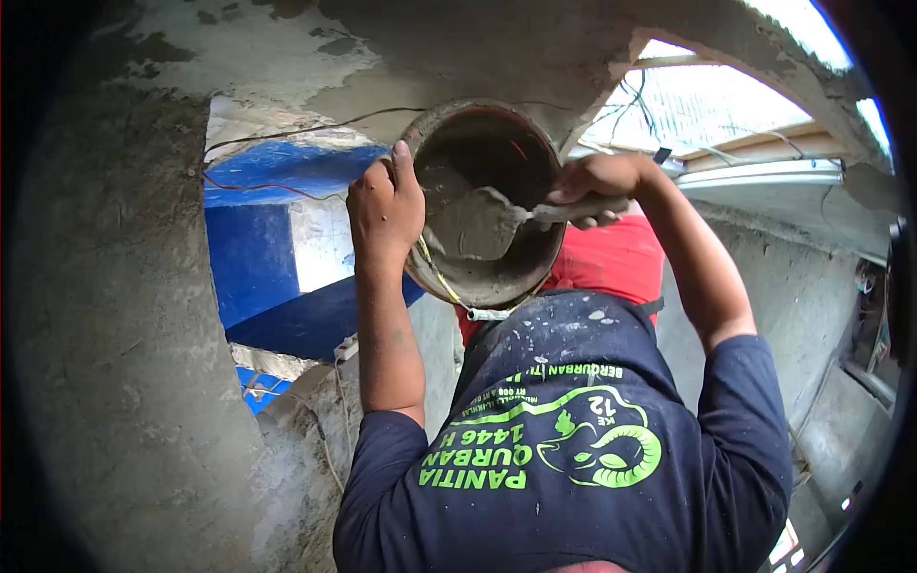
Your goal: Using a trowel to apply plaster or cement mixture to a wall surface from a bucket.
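A round bucket [480, 107] smeared with grey mortar is held up in front of my body, its mouth facing me. My left hand [386, 202] is closed on the bucket's left rim, with the thumb pointing up. In my right hand [599, 187] is the handle of a trowel, gripped at the bucket's right edge. The trowel's blade [482, 224] reaches inside the bucket and is coated with wet grey mortar. How much mortar lies under the blade cannot be made out. A wire bail with a pale grip [487, 314] hangs at the bucket's near side.
A rough cement wall [124, 315] rises on the left, beside an opening with blue panels [250, 253]. Loose cables [315, 411] hang below it. Overhead is patchy plaster [287, 57]. A bright roof gap with wires [707, 110] lies at upper right, above a grey wall [793, 286].
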Demonstrator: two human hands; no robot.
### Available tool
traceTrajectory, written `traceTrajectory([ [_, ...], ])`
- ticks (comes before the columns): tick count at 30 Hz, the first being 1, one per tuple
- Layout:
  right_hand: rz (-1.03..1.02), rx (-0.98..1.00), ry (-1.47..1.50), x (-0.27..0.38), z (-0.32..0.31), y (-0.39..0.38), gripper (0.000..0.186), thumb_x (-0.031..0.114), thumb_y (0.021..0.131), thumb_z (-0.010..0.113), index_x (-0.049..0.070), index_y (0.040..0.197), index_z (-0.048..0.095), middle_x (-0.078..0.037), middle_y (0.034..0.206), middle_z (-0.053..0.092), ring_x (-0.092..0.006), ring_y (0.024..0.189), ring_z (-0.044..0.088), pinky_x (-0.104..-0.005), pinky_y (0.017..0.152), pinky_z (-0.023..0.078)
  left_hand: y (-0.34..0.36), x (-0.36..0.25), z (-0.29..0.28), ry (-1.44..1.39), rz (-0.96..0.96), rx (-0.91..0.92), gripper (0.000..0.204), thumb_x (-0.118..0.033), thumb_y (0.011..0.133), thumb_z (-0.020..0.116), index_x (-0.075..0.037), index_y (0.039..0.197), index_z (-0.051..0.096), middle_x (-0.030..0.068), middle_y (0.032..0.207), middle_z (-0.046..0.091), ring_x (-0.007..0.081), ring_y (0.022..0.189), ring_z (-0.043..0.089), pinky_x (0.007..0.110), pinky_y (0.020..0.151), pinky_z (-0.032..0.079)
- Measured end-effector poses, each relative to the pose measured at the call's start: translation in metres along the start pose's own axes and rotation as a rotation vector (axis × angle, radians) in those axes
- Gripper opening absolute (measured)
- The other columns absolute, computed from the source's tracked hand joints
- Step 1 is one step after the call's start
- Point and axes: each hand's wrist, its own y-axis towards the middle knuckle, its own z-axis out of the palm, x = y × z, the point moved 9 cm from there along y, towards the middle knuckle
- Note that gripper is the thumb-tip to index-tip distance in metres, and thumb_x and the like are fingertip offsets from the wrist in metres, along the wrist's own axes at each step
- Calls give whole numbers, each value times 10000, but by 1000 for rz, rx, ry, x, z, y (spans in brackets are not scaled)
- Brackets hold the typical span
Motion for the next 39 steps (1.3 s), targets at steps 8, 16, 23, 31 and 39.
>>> traceTrajectory([
  [8, -691, -257, 380, 1, -20, -75, 593, 320, 869, 755, -47, 1312, 610, -62, 803, 608, -123, 578, 552, -258, 472, 434, 8, 45, 9, -82, -98, 22, 594, -453, 1068, 404, 41, 888, 682, 317, 976, 679, 525, 984, 621, 569, 849, 477],
  [16, -868, -1318, -797, 80, -37, -85, 493, -69, 898, 613, 14, 1382, 570, -217, 1042, 641, -381, 909, 653, -402, 756, 534, -10, 104, 0, -196, -289, -75, 661, -529, 1048, 426, 72, 1018, 701, 327, 1034, 692, 516, 1028, 635, 530, 891, 493],
  [23, -773, -1497, -1125, 65, -109, -37, 509, 22, 901, 632, 139, 1395, 594, -184, 1131, 635, -393, 942, 679, -476, 751, 575, -24, 110, -6, -232, -317, -102, 668, -530, 1050, 421, 72, 930, 686, 322, 945, 684, 505, 963, 645, 535, 840, 488],
  [31, -573, -1504, -1086, 6, -127, -49, 500, 69, 910, 622, 157, 1401, 588, -192, 1144, 626, -423, 867, 686, -492, 657, 589, -32, 121, -7, -215, -319, -116, 664, -535, 1054, 409, 62, 966, 687, 318, 974, 688, 508, 974, 645, 533, 855, 493],
  [39, -603, -1483, -1209, 80, -116, -20, 556, 47, 861, 592, 127, 1411, 564, -201, 1170, 616, -411, 965, 675, -487, 752, 593, -18, 97, -7, -211, -264, -104, 642, -503, 1060, 409, 59, 926, 689, 324, 954, 681, 523, 964, 633, 548, 840, 483],
])
